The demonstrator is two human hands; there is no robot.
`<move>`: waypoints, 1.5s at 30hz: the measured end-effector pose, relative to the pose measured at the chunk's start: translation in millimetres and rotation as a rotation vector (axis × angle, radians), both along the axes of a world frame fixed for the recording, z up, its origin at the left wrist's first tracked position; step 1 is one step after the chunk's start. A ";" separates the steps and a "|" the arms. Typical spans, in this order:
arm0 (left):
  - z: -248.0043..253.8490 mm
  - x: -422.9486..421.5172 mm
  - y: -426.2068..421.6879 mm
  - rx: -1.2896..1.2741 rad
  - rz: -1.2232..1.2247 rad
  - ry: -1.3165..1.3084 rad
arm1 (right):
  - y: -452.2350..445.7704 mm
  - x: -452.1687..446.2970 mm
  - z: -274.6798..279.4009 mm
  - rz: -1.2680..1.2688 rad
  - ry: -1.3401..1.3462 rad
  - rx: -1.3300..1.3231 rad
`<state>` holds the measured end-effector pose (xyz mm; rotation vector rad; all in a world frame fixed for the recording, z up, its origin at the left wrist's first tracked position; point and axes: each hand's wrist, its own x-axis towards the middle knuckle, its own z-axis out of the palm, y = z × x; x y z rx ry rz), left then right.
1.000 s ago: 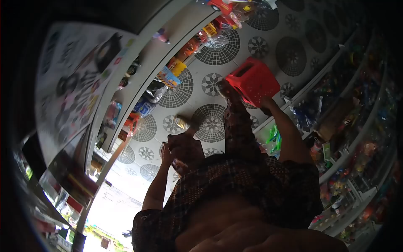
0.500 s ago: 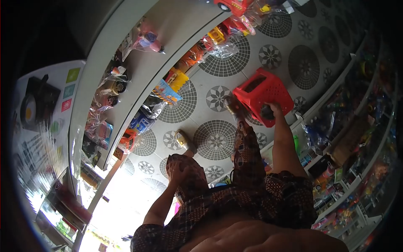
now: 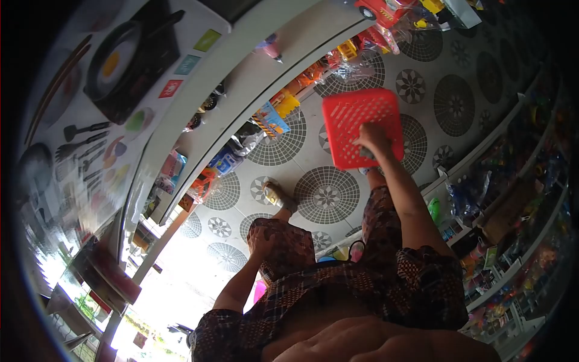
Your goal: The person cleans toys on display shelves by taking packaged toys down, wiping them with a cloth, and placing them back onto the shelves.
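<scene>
A red plastic stool [image 3: 356, 114] with a perforated seat is in front of me, its seat facing up toward me. My right hand [image 3: 373, 139] is closed on the seat, with the fingers bent at a hole in it; a greyish patch shows beside them. Part of the stool covers my right foot. My left hand [image 3: 260, 244] lies on my left knee, on the patterned trousers [image 3: 283, 241], with its fingers laid over the cloth and nothing held.
Low shelves with bagged toys [image 3: 226, 160] run along the left, a toy truck [image 3: 383, 11] at their far end. A box picturing a frying pan [image 3: 114, 60] stands close on the left. More stocked shelves [image 3: 482, 199] line the right. Patterned tiles [image 3: 325, 196] cover the floor between.
The red stool has turned from its side so that its seat faces me, and has shifted left, with my right hand gripping it. The view has swung slightly; my left hand stays on the knee.
</scene>
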<state>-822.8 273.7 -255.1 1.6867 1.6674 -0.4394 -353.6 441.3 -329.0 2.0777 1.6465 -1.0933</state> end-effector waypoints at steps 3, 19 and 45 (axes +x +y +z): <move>-6.8 -9.3 6.6 0.038 -0.017 -0.002 | -35.4 -61.7 -32.0 0.144 -0.024 0.059; -29.1 -26.6 38.9 0.158 0.088 0.079 | -227.8 -149.7 -151.8 0.556 0.415 -0.614; -56.8 -35.0 103.6 0.434 0.475 0.295 | 97.9 -25.6 -63.5 0.550 0.472 0.379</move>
